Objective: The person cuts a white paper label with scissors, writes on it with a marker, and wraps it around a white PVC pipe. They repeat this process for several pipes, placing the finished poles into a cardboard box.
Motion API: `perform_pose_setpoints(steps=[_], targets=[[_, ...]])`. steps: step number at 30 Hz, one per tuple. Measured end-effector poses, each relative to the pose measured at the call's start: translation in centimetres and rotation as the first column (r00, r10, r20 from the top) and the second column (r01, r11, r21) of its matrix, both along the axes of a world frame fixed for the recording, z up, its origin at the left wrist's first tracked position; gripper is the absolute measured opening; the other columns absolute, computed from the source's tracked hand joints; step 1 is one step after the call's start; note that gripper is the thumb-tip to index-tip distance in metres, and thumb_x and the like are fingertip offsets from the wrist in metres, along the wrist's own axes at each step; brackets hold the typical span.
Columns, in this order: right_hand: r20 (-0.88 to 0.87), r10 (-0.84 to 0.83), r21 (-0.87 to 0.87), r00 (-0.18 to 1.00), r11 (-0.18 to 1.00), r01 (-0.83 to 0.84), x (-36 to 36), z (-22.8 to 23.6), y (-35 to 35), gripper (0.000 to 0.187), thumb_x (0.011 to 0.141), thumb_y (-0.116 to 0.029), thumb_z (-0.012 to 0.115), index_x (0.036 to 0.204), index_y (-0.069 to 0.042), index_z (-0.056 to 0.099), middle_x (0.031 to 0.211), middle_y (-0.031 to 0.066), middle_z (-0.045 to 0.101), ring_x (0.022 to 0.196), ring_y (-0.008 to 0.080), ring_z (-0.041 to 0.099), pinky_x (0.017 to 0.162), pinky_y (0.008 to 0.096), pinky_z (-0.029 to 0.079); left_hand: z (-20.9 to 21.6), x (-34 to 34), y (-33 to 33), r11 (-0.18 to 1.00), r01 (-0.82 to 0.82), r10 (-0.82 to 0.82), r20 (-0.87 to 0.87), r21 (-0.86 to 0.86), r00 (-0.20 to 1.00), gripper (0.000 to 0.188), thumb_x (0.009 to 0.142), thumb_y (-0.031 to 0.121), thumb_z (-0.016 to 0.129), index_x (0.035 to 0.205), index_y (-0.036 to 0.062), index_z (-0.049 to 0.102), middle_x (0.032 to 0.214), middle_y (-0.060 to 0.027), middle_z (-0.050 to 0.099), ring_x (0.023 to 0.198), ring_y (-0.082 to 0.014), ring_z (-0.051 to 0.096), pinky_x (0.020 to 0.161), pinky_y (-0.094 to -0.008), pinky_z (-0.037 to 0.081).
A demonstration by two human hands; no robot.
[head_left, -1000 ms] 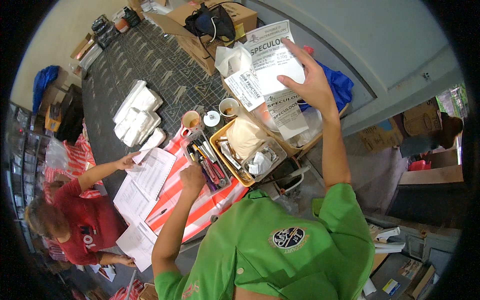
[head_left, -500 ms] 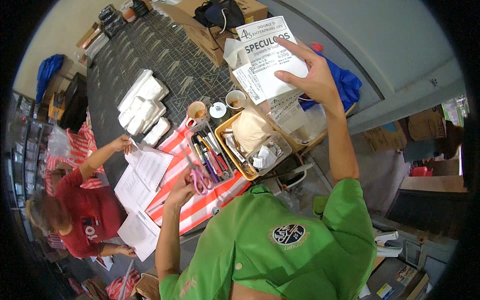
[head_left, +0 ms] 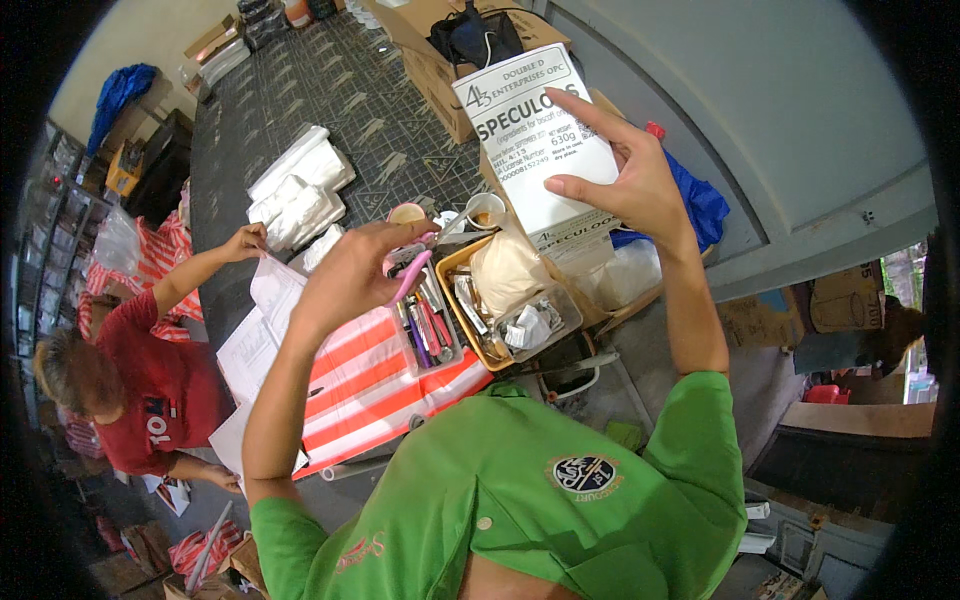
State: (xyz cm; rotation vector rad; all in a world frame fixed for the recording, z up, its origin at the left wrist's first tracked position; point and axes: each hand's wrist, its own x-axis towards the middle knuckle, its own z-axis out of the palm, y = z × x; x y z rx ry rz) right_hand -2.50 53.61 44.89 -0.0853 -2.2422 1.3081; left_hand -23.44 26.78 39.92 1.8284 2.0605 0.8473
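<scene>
My right hand pinches a white printed label sheet, thumb on its face and fingers spread along its right side. Below it hangs a further printed label; whether the two are joined I cannot tell. In my left hand is a pair of scissors with pink handles. Its blades point right, toward the labels' lower left, apart from the paper. Beneath that hand stands a clear tray of pens and markers.
A yellow basket holds a cream bundle and small items. Cups, one a white cup, stand behind it. White plastic packs lie on the dark table. At left, a co-worker in a red shirt handles papers.
My left hand has risen with the scissors, the blades swinging round toward the labels. The small strip at the label's left no longer shows. The co-worker's papers have shifted left in view.
</scene>
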Motion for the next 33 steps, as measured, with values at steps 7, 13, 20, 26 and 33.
perform_pose_setpoints(steps=[7, 13, 20, 26, 33], targets=[[-0.014, 0.027, 0.051, 1.0, 0.998, -0.026, -0.8, 0.4, -0.3, 0.077, 0.078, -0.007, 0.085, 0.149, -0.007, 0.056, 0.144, 0.0149, 0.061, 0.127, 0.0177, 0.059, 0.11, 0.032, 0.045, 3.6, -0.2, 2.1, 0.998, 0.034, -0.028, 0.132, -0.047, 0.991, 0.053, 0.08, 0.018, 0.086, 0.13, 0.0043, 0.071, 0.109, -0.0161, 0.077, 0.092, -0.0219, 0.074, 0.085, -0.0366, 0.056], [0.003, 0.029, 0.073, 1.0, 0.997, -0.03, -1.0, 0.7, -0.5, 0.078, 0.078, -0.006, 0.084, 0.15, -0.009, 0.055, 0.146, 0.0137, 0.059, 0.128, 0.0178, 0.057, 0.111, 0.0315, 0.042, 3.9, 0.1, 3.2, 0.998, 0.057, -0.053, 0.145, -0.023, 0.988, 0.051, 0.081, 0.02, 0.086, 0.127, 0.0033, 0.072, 0.105, -0.0128, 0.079, 0.091, -0.0163, 0.073, 0.085, -0.0334, 0.056], [0.026, 0.026, 0.117, 0.999, 0.993, -0.029, -0.9, 1.3, -0.4, 0.078, 0.078, -0.005, 0.083, 0.15, -0.011, 0.056, 0.145, 0.0135, 0.059, 0.129, 0.018, 0.056, 0.111, 0.0323, 0.043, 4.3, 0.0, 3.7, 0.996, 0.075, -0.068, 0.176, -0.037, 0.982, 0.049, 0.082, 0.021, 0.086, 0.126, 0.0015, 0.072, 0.101, -0.0113, 0.079, 0.09, -0.0146, 0.073, 0.085, -0.0326, 0.056], [0.004, -0.215, 0.288, 0.977, 0.935, 0.205, 2.2, 2.8, 2.7, 0.081, 0.078, -0.008, 0.086, 0.151, -0.01, 0.053, 0.15, 0.0135, 0.057, 0.134, 0.0201, 0.054, 0.116, 0.0354, 0.041, 3.6, -0.8, 3.4, 0.997, -0.043, 0.05, 0.121, -0.056, 0.991, 0.055, 0.081, 0.026, 0.087, 0.127, 0.0, 0.071, 0.108, -0.0129, 0.078, 0.094, -0.017, 0.072, 0.09, -0.0346, 0.054], [-0.468, -0.626, 0.169, 0.624, 0.629, 0.758, 11.9, 6.9, 11.9, 0.064, 0.083, -0.016, 0.088, 0.141, -0.005, 0.063, 0.138, 0.0127, 0.066, 0.123, 0.0202, 0.064, 0.105, 0.0344, 0.051, 0.3, -3.8, 1.4, 0.977, -0.196, 0.207, 0.154, -0.088, 0.966, 0.066, 0.082, 0.028, 0.088, 0.137, 0.0016, 0.064, 0.111, -0.008, 0.077, 0.099, -0.0153, 0.069, 0.091, -0.0334, 0.052]])
